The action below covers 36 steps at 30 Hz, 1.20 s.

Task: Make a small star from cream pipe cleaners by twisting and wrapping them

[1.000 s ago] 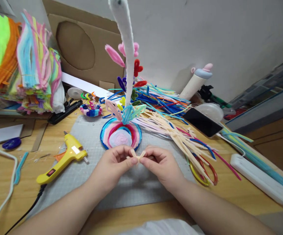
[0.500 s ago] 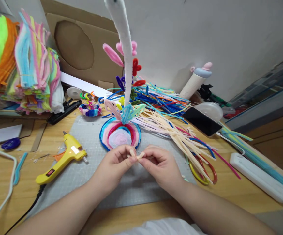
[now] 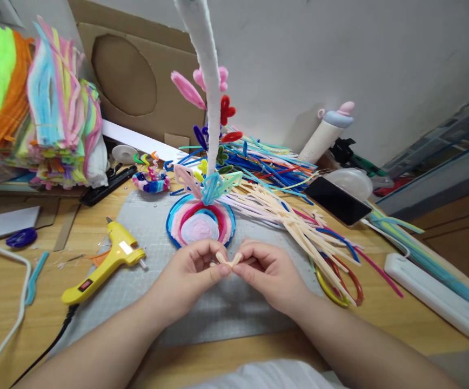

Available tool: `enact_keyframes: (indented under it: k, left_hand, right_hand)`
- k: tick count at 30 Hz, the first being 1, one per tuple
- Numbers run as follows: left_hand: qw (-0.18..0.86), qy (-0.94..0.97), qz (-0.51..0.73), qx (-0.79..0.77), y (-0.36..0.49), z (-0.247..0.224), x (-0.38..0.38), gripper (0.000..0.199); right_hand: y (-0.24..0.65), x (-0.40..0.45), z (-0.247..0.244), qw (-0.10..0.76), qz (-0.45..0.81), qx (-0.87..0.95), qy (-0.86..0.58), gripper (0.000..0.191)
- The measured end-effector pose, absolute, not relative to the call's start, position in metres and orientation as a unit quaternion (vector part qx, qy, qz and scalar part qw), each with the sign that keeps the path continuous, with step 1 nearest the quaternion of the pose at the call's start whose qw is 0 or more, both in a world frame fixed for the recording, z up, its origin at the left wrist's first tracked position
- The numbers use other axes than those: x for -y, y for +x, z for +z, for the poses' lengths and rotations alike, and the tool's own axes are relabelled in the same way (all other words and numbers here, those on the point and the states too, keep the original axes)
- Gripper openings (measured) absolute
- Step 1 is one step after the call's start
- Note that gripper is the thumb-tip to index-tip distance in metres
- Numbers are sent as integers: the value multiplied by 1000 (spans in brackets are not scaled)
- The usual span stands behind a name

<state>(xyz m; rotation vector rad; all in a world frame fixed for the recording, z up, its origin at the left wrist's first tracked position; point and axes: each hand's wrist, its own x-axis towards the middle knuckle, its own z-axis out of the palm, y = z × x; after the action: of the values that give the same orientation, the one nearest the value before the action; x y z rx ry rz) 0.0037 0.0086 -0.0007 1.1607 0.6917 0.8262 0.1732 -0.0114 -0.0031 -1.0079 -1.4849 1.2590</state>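
Between my two hands is a short cream pipe cleaner [image 3: 230, 264], bent into a small V. My left hand [image 3: 196, 275] pinches one side of it with thumb and fingers. On the other side my right hand [image 3: 269, 275] pinches it too, the fingertips of both hands almost meeting. Part of the piece is hidden behind the fingers. Just beyond my hands lies a round coiled base [image 3: 200, 222] in blue, pink and white. A pastel butterfly shape [image 3: 212, 186] stands at its back edge, below a tall white fuzzy stem [image 3: 212, 92] with coloured flowers and petals around it.
A yellow glue gun [image 3: 111, 259] lies left on the grey cutting mat [image 3: 234, 324]. Loose cream pipe cleaners [image 3: 295, 221] spread to the right, near a phone [image 3: 337, 200] and a white power strip [image 3: 433, 294]. Pipe cleaner bundles [image 3: 52, 102] stand back left, before cardboard [image 3: 169, 81].
The cream pipe cleaner's ends now point up in a clearer V between my fingertips. My hands stay almost in place; the whole view has shifted very slightly.
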Motion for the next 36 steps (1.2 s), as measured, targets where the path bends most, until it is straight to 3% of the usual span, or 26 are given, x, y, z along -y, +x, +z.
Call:
enact_keyframes:
  k: [9,22,29,36]
  left_hand:
    - [569,647,389,-327,-2,3,-2,9]
    - [484,728,372,-313,-1,3,1,11]
    - [502,717,369,-312,-1,1,4,11]
    - [600,591,394,-367,5,-2,0,14]
  right_hand:
    - [177,18,4,473,315,745,-348,10]
    - [178,22,5,450,318,765,-334,11]
    - [176,21,4,456,327,756,-336,12]
    - [168,16,-10,502,408,657,-386,6]
